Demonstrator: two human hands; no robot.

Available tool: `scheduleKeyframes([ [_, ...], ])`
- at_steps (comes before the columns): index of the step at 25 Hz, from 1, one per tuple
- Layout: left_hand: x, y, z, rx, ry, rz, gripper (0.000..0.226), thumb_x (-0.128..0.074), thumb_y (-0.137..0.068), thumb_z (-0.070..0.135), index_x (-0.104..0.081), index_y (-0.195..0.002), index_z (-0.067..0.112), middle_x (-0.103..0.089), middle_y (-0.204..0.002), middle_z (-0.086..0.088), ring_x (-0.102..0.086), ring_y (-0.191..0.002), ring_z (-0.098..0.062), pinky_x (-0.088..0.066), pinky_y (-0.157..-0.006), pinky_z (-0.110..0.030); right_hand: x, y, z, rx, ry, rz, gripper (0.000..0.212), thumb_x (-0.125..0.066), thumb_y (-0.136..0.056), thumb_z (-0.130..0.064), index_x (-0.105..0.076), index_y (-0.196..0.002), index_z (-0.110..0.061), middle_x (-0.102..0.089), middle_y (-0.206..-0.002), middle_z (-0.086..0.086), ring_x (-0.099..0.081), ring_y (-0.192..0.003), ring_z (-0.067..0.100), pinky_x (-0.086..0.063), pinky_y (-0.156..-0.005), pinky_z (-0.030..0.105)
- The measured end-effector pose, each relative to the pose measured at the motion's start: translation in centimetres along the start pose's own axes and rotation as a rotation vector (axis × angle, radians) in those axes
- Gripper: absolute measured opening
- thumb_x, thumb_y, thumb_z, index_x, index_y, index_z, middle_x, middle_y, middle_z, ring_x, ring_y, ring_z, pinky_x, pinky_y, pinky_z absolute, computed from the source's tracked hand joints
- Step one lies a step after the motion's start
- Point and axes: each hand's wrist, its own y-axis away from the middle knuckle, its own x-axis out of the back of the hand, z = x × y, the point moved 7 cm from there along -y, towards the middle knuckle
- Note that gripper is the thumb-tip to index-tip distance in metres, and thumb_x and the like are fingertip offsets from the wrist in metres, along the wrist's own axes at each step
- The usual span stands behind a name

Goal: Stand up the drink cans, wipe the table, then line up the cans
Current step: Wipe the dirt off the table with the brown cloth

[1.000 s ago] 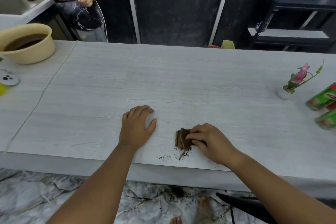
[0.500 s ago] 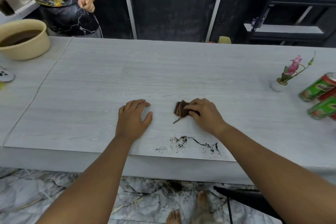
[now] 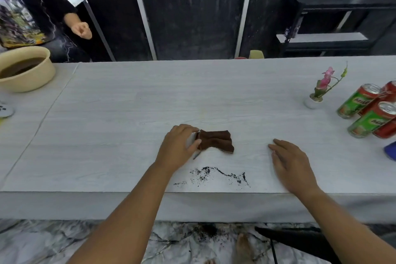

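Observation:
A crumpled brown cloth (image 3: pixel 216 140) lies on the pale wood-grain table (image 3: pixel 128 113), a little past a trail of dark crumbs (image 3: pixel 214 176) near the front edge. My left hand (image 3: pixel 180 146) pinches the cloth's left end between thumb and fingers. My right hand (image 3: pixel 289 161) hovers flat to the right of the cloth, fingers apart, holding nothing. At the far right stand two green-and-red drink cans (image 3: pixel 355 100) (image 3: pixel 372 119), with red cans (image 3: pixel 387 129) partly hidden behind them.
A small white pot with a pink flower (image 3: pixel 315 100) sits left of the cans. A beige bowl of brown liquid (image 3: pixel 27 70) stands at the back left. A blue object (image 3: pixel 391 150) pokes in at the right edge. Another person's hand (image 3: pixel 80 29) is behind the table.
My right hand has let go of the cloth and moved off to the right. My left hand has shifted right and taken hold of the cloth's left end.

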Motion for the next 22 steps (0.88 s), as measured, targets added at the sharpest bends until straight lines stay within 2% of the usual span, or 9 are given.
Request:
scheduleKeyframes([
  [2, -1.9, -1.5, 3.9, -0.123, 0.022, -0.096, 0.047, -0.074, -0.099, 0.044, -0.067, -0.144, 0.03, -0.064, -0.142, 0.012, -0.054, -0.132, -0.016, -0.044, -0.113, -0.041, 0.0, -0.2, -0.2, -0.01, 0.0, 0.009, 0.031, -0.068, -0.099, -0.012, -0.077, -0.128, -0.017, -0.067, -0.143, 0.005, -0.062, -0.13, 0.029, -0.051, -0.108, 0.054],
  [4, -3.5, -2.8, 5.6, -0.16, -0.027, -0.202, 0.055, -0.073, -0.1, 0.044, -0.061, -0.152, 0.033, -0.062, -0.148, 0.012, -0.052, -0.136, -0.016, -0.041, -0.115, -0.042, 0.2, -0.1, -0.1, 0.002, -0.005, 0.014, 0.031, -0.068, -0.099, -0.011, -0.077, -0.128, -0.016, -0.068, -0.142, 0.006, -0.062, -0.13, 0.029, -0.051, -0.108, 0.053],
  [7, -4.4, -3.2, 5.5, -0.143, -0.083, -0.283, 0.053, -0.072, -0.101, 0.041, -0.062, -0.152, 0.032, -0.068, -0.138, 0.009, -0.054, -0.127, -0.019, -0.044, -0.11, -0.043, 0.3, -0.1, 0.1, -0.003, -0.015, 0.02, 0.031, -0.07, -0.097, -0.008, -0.078, -0.127, -0.015, -0.068, -0.142, 0.007, -0.062, -0.13, 0.031, -0.05, -0.108, 0.053],
  [10, -3.5, -2.0, 4.2, -0.051, -0.029, -0.195, 0.045, -0.074, -0.101, 0.039, -0.069, -0.144, 0.026, -0.071, -0.125, 0.007, -0.057, -0.118, -0.018, -0.048, -0.104, -0.041, 0.2, -0.1, 0.1, -0.008, -0.015, 0.019, 0.031, -0.069, -0.099, -0.01, -0.077, -0.128, -0.015, -0.068, -0.143, 0.007, -0.062, -0.131, 0.03, -0.049, -0.11, 0.053],
  [14, 0.3, 1.7, -1.0, 0.189, 0.0, -0.041, 0.041, -0.078, -0.097, 0.039, -0.074, -0.135, 0.023, -0.069, -0.114, 0.008, -0.061, -0.112, -0.016, -0.053, -0.095, -0.036, 0.2, 0.1, 0.0, 0.007, -0.027, 0.017, 0.031, -0.067, -0.1, -0.011, -0.076, -0.13, -0.014, -0.067, -0.144, 0.007, -0.06, -0.133, 0.029, -0.048, -0.112, 0.052],
  [18, 5.4, 6.5, -6.9, 0.436, -0.075, 0.099, 0.035, -0.08, -0.096, 0.038, -0.075, -0.126, 0.02, -0.066, -0.108, 0.006, -0.065, -0.094, -0.018, -0.056, -0.08, -0.035, 0.1, 0.1, 0.1, 0.001, -0.022, 0.019, 0.031, -0.067, -0.099, -0.009, -0.077, -0.128, -0.013, -0.067, -0.143, 0.008, -0.06, -0.132, 0.031, -0.048, -0.112, 0.051],
  [22, 7.1, 11.4, -7.3, 0.512, -0.115, 0.179, 0.025, -0.081, -0.096, 0.033, -0.072, -0.109, 0.014, -0.066, -0.102, 0.0, -0.067, -0.084, -0.023, -0.052, -0.069, -0.033, -0.2, 0.2, 0.0, -0.003, -0.016, 0.016, 0.031, -0.066, -0.1, -0.01, -0.076, -0.129, -0.013, -0.067, -0.144, 0.006, -0.058, -0.134, 0.029, -0.044, -0.115, 0.045],
])
